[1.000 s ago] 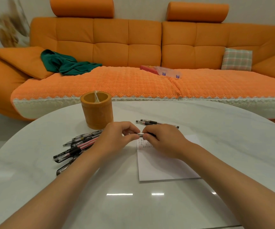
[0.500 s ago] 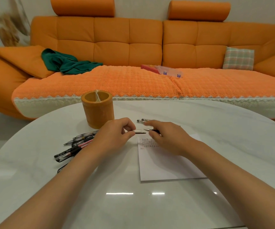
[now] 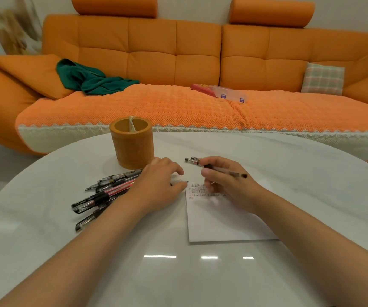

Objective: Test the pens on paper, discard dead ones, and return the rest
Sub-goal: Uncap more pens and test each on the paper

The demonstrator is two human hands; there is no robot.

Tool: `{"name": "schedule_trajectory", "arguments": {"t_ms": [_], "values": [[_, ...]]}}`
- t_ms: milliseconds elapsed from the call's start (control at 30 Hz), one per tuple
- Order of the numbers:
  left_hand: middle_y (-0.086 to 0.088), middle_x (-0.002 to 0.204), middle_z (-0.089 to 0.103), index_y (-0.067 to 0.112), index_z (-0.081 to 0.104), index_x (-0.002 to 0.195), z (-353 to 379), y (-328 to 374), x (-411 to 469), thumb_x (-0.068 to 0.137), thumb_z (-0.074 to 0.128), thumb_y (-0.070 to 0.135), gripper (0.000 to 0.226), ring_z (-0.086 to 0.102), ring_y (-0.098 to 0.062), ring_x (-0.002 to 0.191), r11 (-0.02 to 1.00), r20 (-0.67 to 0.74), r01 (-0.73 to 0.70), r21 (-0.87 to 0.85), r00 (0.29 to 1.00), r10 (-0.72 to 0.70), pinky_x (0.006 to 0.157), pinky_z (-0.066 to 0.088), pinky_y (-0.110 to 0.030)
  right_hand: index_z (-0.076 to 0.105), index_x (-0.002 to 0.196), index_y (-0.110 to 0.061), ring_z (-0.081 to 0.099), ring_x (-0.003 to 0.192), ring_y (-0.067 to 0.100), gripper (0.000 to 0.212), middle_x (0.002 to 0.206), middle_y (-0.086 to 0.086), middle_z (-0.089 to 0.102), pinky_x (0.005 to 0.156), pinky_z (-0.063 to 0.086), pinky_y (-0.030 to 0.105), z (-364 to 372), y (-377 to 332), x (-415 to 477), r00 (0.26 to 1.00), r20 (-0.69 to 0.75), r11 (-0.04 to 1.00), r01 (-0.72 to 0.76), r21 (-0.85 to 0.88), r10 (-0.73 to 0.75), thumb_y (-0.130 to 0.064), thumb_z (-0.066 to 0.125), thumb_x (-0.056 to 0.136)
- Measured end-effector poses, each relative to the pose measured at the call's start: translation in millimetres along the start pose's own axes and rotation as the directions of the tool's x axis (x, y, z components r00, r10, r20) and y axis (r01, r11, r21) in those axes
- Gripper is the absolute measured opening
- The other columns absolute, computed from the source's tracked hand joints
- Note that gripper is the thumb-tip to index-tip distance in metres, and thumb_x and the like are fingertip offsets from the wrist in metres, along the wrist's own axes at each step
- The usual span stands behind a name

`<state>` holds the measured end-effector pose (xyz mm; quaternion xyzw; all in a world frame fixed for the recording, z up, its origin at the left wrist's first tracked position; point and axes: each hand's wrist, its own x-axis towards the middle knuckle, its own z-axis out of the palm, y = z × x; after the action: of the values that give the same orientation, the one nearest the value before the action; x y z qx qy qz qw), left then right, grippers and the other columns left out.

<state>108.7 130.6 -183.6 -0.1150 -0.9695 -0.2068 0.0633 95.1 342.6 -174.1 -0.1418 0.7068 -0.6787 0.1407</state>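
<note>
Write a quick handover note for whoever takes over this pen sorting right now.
Right hand: holds an uncapped pen over the paper.
Left hand: pinches what looks like its cap beside the paper.
Untested pile: left of the paper. Two more pens lie beyond it; whether tested, I cannot tell.
Holder: stands behind the pile.
Done: several scribble rows on the sheet.
Left: test this pen, then the pile; discard dead ones, return the rest to the holder.

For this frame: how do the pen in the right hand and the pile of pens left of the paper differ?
The pen in the right hand is one, lifted and tilted above the paper; the pile of pens is several, lying flat on the table. The held pen is uncapped; the pile looks capped, and one is pink. Both are slim stick pens.
</note>
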Motion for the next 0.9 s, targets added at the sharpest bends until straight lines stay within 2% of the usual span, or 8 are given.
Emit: {"name": "schedule_trajectory", "arguments": {"t_ms": [33, 67, 167, 267, 333, 467, 600, 900], "values": [[0.011, 0.129, 0.053, 0.035, 0.059, 0.125, 2.3, -0.1, 0.5, 0.092, 0.058, 0.055, 0.039, 0.039, -0.013, 0.124, 1.0, 0.01, 0.002, -0.014, 1.0, -0.002, 0.104, 0.039, -0.037, 0.064, 0.099, -0.01, 0.055, 0.062, 0.022, 0.009, 0.077, 0.007, 0.054, 0.056, 0.042, 0.031, 0.8, 1.2, 0.0, 1.0, -0.001, 1.0, -0.014, 0.007, 0.014, -0.013, 0.055, 0.101], [0.011, 0.131, 0.053, 0.035, 0.058, 0.128, 3.8, 0.2, 0.7, 0.09, 0.058, 0.057, 0.044, 0.038, -0.012, 0.126, 1.0, 0.025, 0.007, -0.022, 1.0, -0.006, 0.105, 0.039, -0.037, 0.062, 0.095, -0.01, 0.052, 0.058, 0.023, 0.016, 0.073, 0.008, 0.054, 0.052, 0.037, 0.032, 1.3, 2.5, 0.0, 0.999, -0.007, 1.0, -0.031, 0.006, 0.031, -0.016, 0.05, 0.103], [0.011, 0.133, 0.049, 0.036, 0.055, 0.133, 7.1, -0.1, 1.7, 0.085, 0.062, 0.062, 0.055, 0.036, -0.012, 0.128, 1.0, 0.073, 0.018, -0.02, 0.997, -0.017, 0.106, 0.039, -0.04, 0.06, 0.099, -0.011, 0.055, 0.052, 0.025, 0.015, 0.069, 0.012, 0.06, 0.046, 0.029, 0.029, 4.5, 2.2, -2.5, 0.999, 0.001, 0.998, -0.047, -0.047, 0.047, -0.005, 0.046, 0.098], [0.011, 0.133, 0.046, 0.038, 0.054, 0.134, 7.9, -1.5, 4.0, 0.083, 0.065, 0.061, 0.057, 0.033, -0.012, 0.13, 0.998, 0.103, 0.036, -0.047, 0.994, -0.031, 0.106, 0.038, -0.039, 0.061, 0.091, -0.007, 0.061, 0.055, 0.028, 0.017, 0.072, 0.015, 0.066, 0.041, 0.035, 0.024, 7.5, 0.4, -6.5, 0.999, 0.016, 0.989, -0.04, -0.144, 0.042, 0.008, 0.052, 0.089], [0.011, 0.133, 0.045, 0.039, 0.054, 0.133, 8.2, -2.5, 5.5, 0.082, 0.067, 0.061, 0.057, 0.032, -0.012, 0.13, 0.997, 0.114, 0.04, -0.06, 0.993, -0.033, 0.106, 0.038, -0.038, 0.058, 0.084, -0.003, 0.059, 0.051, 0.027, 0.014, 0.065, 0.014, 0.065, 0.041, 0.038, 0.023, 9.0, -0.1, -7.6, 0.999, 0.017, 0.977, -0.027, -0.212, 0.031, 0.011, 0.056, 0.086], [0.011, 0.133, 0.045, 0.04, 0.054, 0.133, 8.3, -3.4, 6.5, 0.082, 0.067, 0.061, 0.057, 0.031, -0.011, 0.13, 0.997, 0.116, 0.043, -0.056, 0.993, -0.037, 0.105, 0.037, -0.038, 0.058, 0.074, -0.003, 0.053, 0.044, 0.023, 0.012, 0.054, 0.013, 0.062, 0.043, 0.04, 0.023, 13.1, -0.5, -10.6, 0.998, 0.059, 0.953, 0.006, -0.303, 0.013, 0.006, 0.061, 0.082], [0.011, 0.133, 0.045, 0.04, 0.054, 0.132, 8.1, -4.0, 6.4, 0.082, 0.068, 0.059, 0.055, 0.031, -0.012, 0.13, 0.997, 0.112, 0.047, -0.068, 0.993, -0.04, 0.105, 0.038, -0.038, 0.055, 0.071, -0.007, 0.052, 0.043, 0.02, 0.021, 0.051, 0.006, 0.059, 0.043, 0.042, 0.025, 16.4, 0.6, -12.6, 0.995, 0.101, 0.949, 0.028, -0.314, 0.005, 0.008, 0.064, 0.084], [0.01, 0.134, 0.045, 0.039, 0.052, 0.134, 10.7, -1.7, 4.3, 0.079, 0.067, 0.064, 0.062, 0.032, -0.013, 0.131, 0.997, 0.099, 0.059, -0.054, 0.994, -0.054, 0.107, 0.038, -0.042, 0.05, 0.066, -0.011, 0.047, 0.042, 0.012, 0.027, 0.049, -0.003, 0.054, 0.041, 0.037, 0.022, 15.1, 3.7, -10.2, 0.998, 0.057, 0.925, 0.027, -0.38, -0.006, 0.003, 0.065, 0.084]]}}
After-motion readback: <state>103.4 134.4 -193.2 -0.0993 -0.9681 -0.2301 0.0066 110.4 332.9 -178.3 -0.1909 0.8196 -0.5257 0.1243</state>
